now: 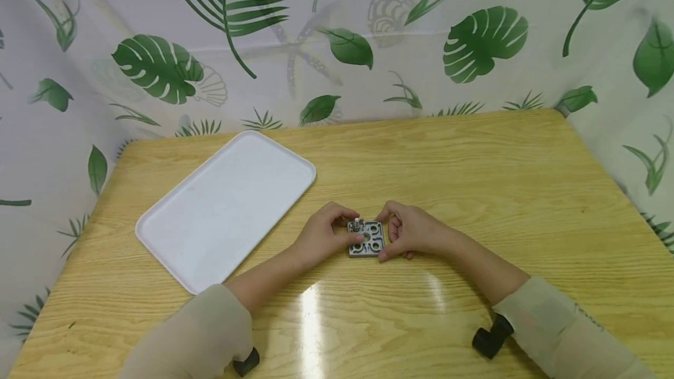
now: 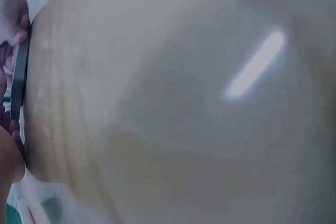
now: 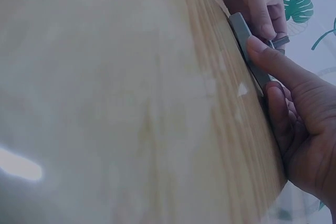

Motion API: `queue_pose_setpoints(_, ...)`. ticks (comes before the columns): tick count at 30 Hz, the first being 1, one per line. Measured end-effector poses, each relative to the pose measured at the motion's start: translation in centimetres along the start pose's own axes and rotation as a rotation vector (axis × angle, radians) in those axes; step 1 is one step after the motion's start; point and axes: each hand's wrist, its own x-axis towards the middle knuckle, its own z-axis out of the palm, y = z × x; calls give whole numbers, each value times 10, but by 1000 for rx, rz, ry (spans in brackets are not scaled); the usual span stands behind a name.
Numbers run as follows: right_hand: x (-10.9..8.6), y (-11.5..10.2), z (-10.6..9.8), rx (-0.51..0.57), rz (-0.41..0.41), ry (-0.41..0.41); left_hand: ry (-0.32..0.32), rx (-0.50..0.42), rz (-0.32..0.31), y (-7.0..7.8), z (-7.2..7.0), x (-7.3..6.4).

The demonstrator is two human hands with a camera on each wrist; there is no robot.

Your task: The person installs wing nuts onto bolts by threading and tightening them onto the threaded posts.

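A square grey metal plate (image 1: 371,240) with several round holes lies in front of me near the middle of the table. At its back left corner stands a small shiny metal fitting (image 1: 357,225). My left hand (image 1: 323,230) holds the plate's left side, thumb laid over the top and fingers at the back corner beside the fitting. Opposite it, my right hand (image 1: 418,230) grips the right edge, with the thumb at the front corner and the index finger at the back corner. Seen edge-on in the right wrist view, the plate (image 3: 248,43) sits low over the wood.
A white rectangular tray (image 1: 226,209) rests at an angle on the left of the wooden table (image 1: 474,168). Behind the table hangs a leaf-patterned cloth (image 1: 400,69). Black devices (image 1: 492,337) stick out below both sleeves.
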Motion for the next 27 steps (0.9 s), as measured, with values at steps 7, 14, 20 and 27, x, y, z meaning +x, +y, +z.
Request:
queue_pose_setpoints(7,0,-1,0,-1,6,-1,126,3,10,0,13,-4)
queue_pose_setpoints(14,0,-1,0,8,9,2,113,13,17,-2,10,0)
queue_pose_setpoints(20,1,1,1,6,3,5,-84,65,48,-2,-8,11)
queue_pose_setpoints(27,0,1,2,2,8,2,-500,89,42,2,-35,38)
